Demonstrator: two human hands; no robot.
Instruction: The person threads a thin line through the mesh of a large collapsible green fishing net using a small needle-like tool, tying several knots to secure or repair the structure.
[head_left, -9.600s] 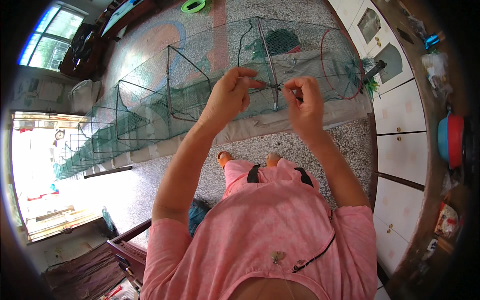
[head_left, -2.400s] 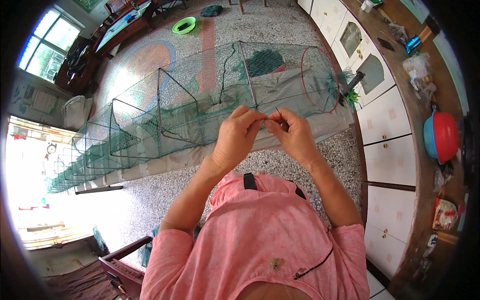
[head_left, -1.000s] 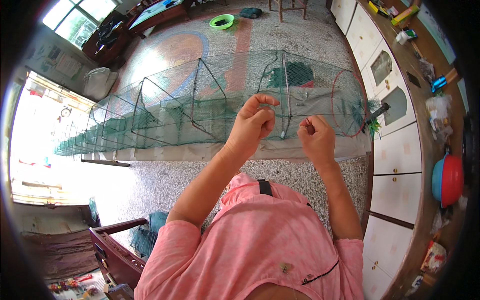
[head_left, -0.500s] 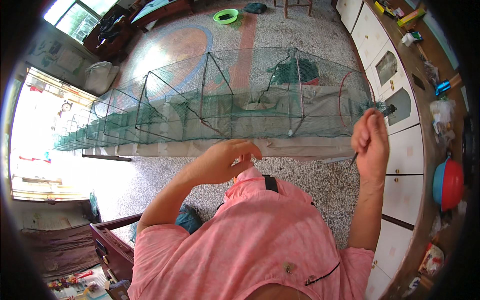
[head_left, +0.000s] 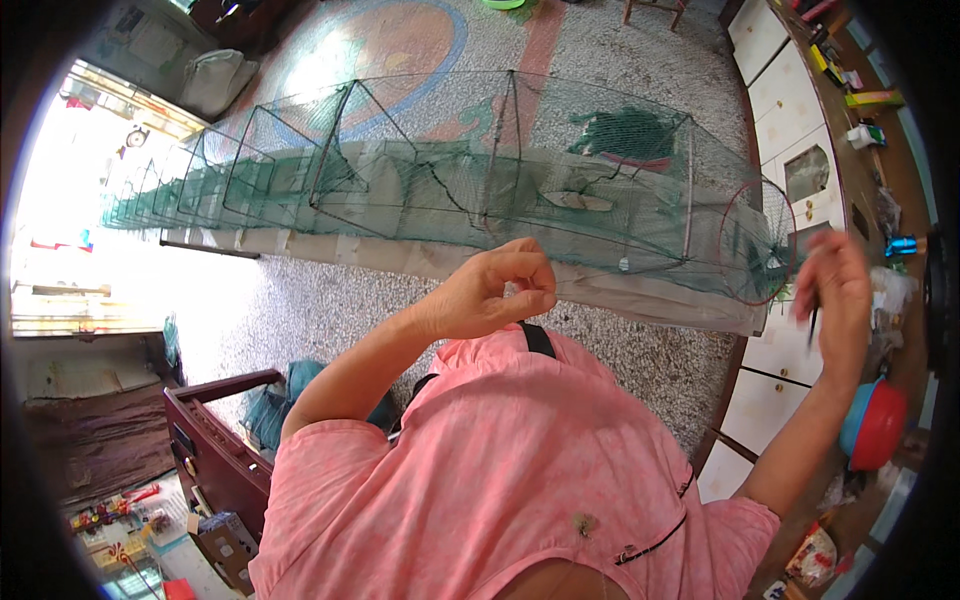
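A long green net trap [head_left: 400, 205], braced with dark bars, stretches across the speckled floor in front of the person; its far left end washes out in window glare. Down the right side, white cabinets [head_left: 765, 405] are partly covered by the right forearm. A grey sheet [head_left: 400, 252] shows dimly through the mesh, its near strip bare but interrupted by the left hand. At the net's right end, a red hoop [head_left: 722, 235] frames bunched mesh too tangled to make out. The right hand [head_left: 838, 290], motion-blurred, is just beside it, grasping a thin dark tool [head_left: 812, 328] whose upper part the fingers hide. The left hand [head_left: 503, 290] curls thumb toward forefinger; whether it pinches a fine thread, I cannot tell.
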